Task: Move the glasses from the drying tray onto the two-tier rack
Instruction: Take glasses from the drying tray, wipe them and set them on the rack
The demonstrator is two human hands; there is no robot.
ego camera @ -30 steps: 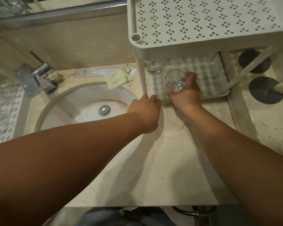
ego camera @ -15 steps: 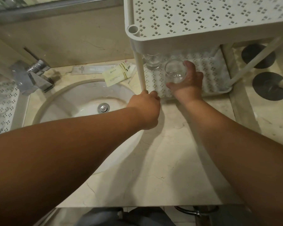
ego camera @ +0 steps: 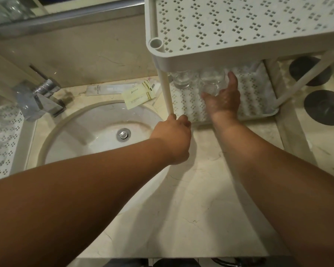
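glass (ego camera: 211, 83) | gripped by right hand (ego camera: 223, 101) fingers, lower tier | left hand (ego camera: 173, 135) fingers curled, gripping rack post (ego camera: 166, 91)

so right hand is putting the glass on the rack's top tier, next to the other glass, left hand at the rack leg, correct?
Not the top tier. In the head view the right hand holds the glass over the rack's lower tier, beside the other glass. The left hand is at the rack leg, as you said.

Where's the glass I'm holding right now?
The glass is in your right hand on the rack's lower tier, just right of another glass by the front-left post.
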